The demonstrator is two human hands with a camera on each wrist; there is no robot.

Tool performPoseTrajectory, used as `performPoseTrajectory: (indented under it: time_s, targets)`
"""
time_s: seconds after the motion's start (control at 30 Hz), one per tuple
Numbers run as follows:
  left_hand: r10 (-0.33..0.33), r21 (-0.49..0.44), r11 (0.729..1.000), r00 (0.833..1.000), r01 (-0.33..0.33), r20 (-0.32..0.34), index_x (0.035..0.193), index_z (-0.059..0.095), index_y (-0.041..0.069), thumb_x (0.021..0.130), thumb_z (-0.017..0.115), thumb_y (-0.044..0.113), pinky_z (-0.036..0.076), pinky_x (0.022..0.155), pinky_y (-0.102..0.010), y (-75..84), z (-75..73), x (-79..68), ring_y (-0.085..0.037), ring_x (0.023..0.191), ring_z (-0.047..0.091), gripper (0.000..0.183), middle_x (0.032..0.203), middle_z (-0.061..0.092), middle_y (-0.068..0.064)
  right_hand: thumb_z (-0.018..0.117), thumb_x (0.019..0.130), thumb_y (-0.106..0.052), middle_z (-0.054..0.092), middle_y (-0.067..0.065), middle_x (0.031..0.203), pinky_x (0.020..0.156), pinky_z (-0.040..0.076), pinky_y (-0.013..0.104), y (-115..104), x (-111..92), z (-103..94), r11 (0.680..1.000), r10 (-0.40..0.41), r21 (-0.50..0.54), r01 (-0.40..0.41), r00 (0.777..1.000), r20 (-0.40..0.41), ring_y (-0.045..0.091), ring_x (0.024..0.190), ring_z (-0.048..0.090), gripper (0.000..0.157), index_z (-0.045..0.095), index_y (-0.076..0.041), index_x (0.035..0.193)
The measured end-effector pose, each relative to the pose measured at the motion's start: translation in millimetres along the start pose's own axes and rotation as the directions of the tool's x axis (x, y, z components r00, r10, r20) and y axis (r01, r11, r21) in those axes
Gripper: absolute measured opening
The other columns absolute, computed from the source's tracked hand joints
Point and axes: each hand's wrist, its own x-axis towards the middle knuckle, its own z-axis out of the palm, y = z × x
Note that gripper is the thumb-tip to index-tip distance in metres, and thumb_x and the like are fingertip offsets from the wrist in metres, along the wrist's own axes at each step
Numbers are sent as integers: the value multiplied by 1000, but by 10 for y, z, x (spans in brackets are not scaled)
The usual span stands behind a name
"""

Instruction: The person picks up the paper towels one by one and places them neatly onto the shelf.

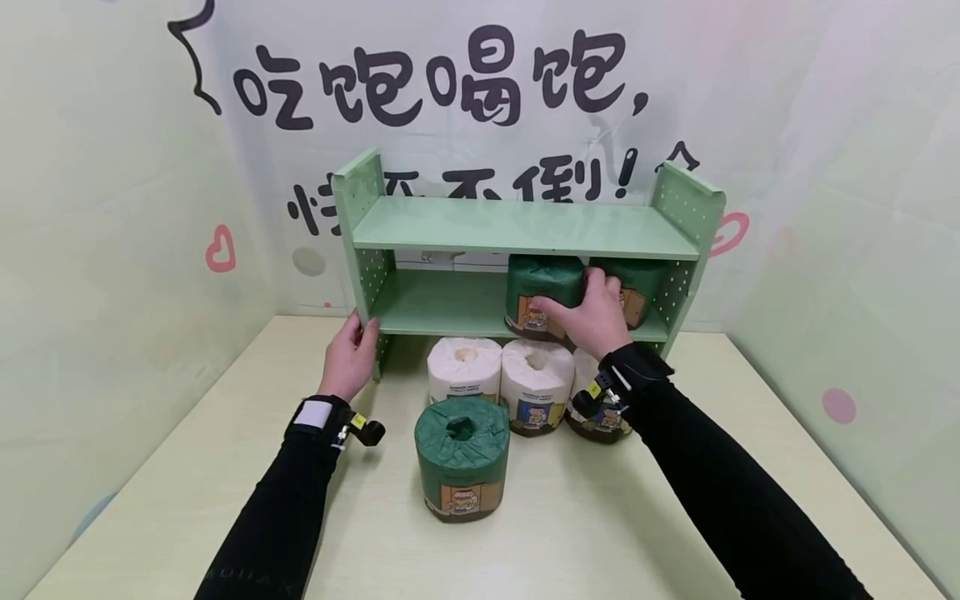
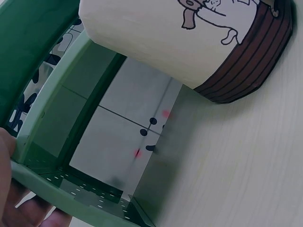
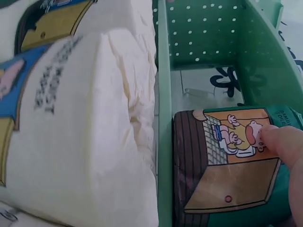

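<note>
My right hand (image 1: pixel 596 318) grips a green-wrapped toilet roll (image 1: pixel 545 287) standing on the middle board of a light green shelf (image 1: pixel 525 227). The thumb lies on the roll's front, and the fingers are at its right side, beside a second green roll (image 1: pixel 636 287) at the shelf's right end. In the right wrist view, the thumb (image 3: pixel 286 146) presses the printed front of the gripped roll (image 3: pixel 232 163). At the shelf's left side panel (image 1: pixel 360 267), my left hand (image 1: pixel 349 358) holds the edge; its fingers curl round the perforated panel in the left wrist view.
Three white-wrapped toilet rolls (image 1: pixel 536 379) stand in a row under and before the shelf's lower board. Another green roll (image 1: pixel 462 458) stands nearer on the pale wooden table (image 1: pixel 600 533). A printed cloth wall (image 1: pixel 450 75) with large characters rises behind the shelf.
</note>
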Motion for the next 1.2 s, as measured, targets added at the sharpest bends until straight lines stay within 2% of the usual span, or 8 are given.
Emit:
performPoseTrajectory:
  time_s: [0.1, 0.23, 0.63, 0.97, 1.2]
  targets:
    - [3, 3, 1000, 1000, -3, -3, 148, 43, 19, 108, 40, 40, 45, 58, -35, -14, 1, -1, -23, 75, 50, 45, 97, 59, -17, 74, 81, -61, 26, 27, 137, 90, 42, 50, -1, 21, 4, 999, 11, -31, -11, 1000, -11, 36, 111, 40, 108, 20, 0, 152]
    - [5, 9, 1000, 1000, -5, -13, 147, 45, 19, 108, 40, 40, 45, 58, -35, -27, 9, -5, -23, 74, 51, 45, 93, 59, -12, 73, 82, -60, 28, 30, 139, 94, 42, 51, -4, 51, 13, 998, 12, -55, -12, 1000, -11, 37, 116, 40, 108, 20, 3, 152]
    - [5, 9, 1000, 1000, -5, -5, 150, 41, 20, 108, 40, 40, 47, 58, -36, -28, 11, -14, -24, 75, 51, 46, 98, 60, -13, 72, 86, -55, 35, 29, 139, 101, 39, 51, 19, 117, 32, 999, 21, -48, -22, 1000, -7, 38, 123, 39, 101, 23, 4, 150]
    - [5, 16, 1000, 1000, -5, -7, 148, 43, 20, 108, 40, 40, 46, 56, -34, -35, 20, -1, -23, 73, 50, 45, 91, 58, -13, 70, 88, -55, 42, 26, 129, 94, 42, 51, 58, 129, 35, 998, 15, -57, -16, 1000, -15, 37, 116, 44, 96, 25, 4, 148]
    - [10, 16, 1000, 1000, -9, -5, 148, 44, 20, 108, 39, 41, 45, 54, -34, -28, 17, 1, -23, 71, 49, 45, 89, 56, -16, 70, 88, -55, 44, 25, 121, 88, 42, 50, 64, 146, 47, 998, 13, -65, -14, 1000, -23, 36, 106, 46, 87, 32, 5, 140]
